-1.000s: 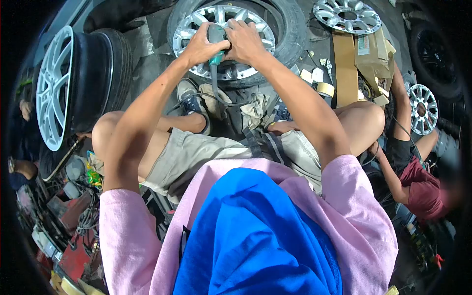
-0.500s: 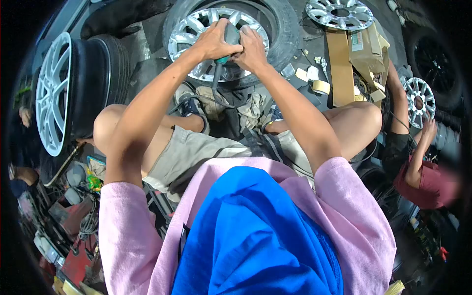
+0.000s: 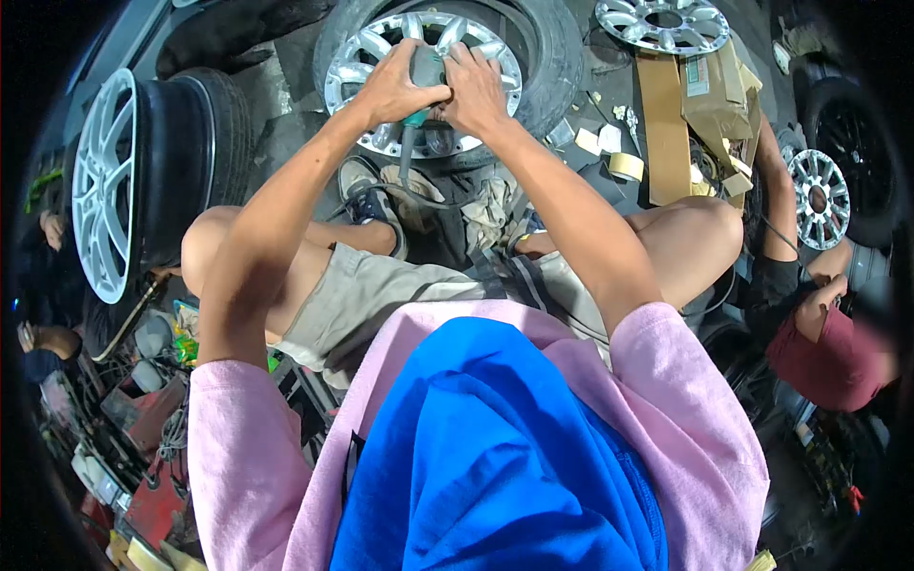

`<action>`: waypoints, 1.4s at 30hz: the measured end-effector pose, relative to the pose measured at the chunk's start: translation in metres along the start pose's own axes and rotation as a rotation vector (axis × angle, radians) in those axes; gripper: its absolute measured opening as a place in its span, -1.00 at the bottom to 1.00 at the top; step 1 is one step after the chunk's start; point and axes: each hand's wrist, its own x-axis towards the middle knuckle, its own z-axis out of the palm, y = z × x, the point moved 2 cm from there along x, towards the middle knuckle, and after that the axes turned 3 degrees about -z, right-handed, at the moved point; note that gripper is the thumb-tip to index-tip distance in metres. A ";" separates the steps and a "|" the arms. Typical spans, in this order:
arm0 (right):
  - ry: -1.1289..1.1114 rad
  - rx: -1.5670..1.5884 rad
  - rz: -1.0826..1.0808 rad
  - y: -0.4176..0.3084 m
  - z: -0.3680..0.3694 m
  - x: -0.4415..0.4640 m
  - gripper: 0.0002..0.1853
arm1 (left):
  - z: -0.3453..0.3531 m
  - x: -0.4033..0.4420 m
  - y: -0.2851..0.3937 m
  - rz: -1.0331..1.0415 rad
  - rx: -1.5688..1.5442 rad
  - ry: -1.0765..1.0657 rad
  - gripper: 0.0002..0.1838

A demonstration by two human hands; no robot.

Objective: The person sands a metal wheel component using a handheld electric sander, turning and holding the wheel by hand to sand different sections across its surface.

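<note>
A green and grey corded sander (image 3: 427, 68) rests on the spokes of a silver alloy wheel (image 3: 374, 43), its dark cord running down toward my feet. My left hand (image 3: 395, 88) grips the sander from the left, thumb reaching across its body. From the other side my right hand (image 3: 474, 90) is closed over it, fingers bent against the casing. The sander's underside is hidden. Around the wheel lies a large black tire (image 3: 557, 71).
At left stands another silver wheel (image 3: 103, 186) beside a tire (image 3: 224, 133). On the right are a cardboard box (image 3: 664, 128), a tape roll (image 3: 625, 167) and a silver wheel face (image 3: 709, 36). A co-worker in a maroon cap (image 3: 824, 357) sits near a smaller silver wheel (image 3: 821, 181).
Both my hands and the sander have shifted slightly left across the wheel. The co-worker's hand at right has dropped away from the smaller wheel's lower edge.
</note>
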 end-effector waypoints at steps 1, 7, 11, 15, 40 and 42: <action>0.004 -0.015 -0.042 -0.001 -0.001 0.003 -0.28 | -0.002 -0.002 -0.002 -0.047 -0.059 0.006 -0.07; -0.042 -0.014 -0.153 -0.015 -0.019 -0.020 -0.33 | 0.008 -0.042 0.006 -0.023 -0.082 0.088 -0.12; 0.012 -0.056 -0.250 -0.016 -0.017 -0.008 -0.37 | 0.007 -0.046 0.000 -0.052 -0.109 0.151 -0.12; -0.008 -0.171 -0.295 -0.011 -0.013 0.014 -0.35 | 0.003 -0.032 -0.005 -0.094 -0.146 0.187 -0.07; 0.205 0.223 0.133 -0.006 -0.008 -0.096 -0.32 | 0.040 -0.038 0.072 -0.005 0.210 -0.185 -0.04; 0.280 0.263 0.216 -0.004 -0.005 -0.116 -0.35 | 0.052 -0.046 0.087 -0.005 0.197 -0.250 -0.10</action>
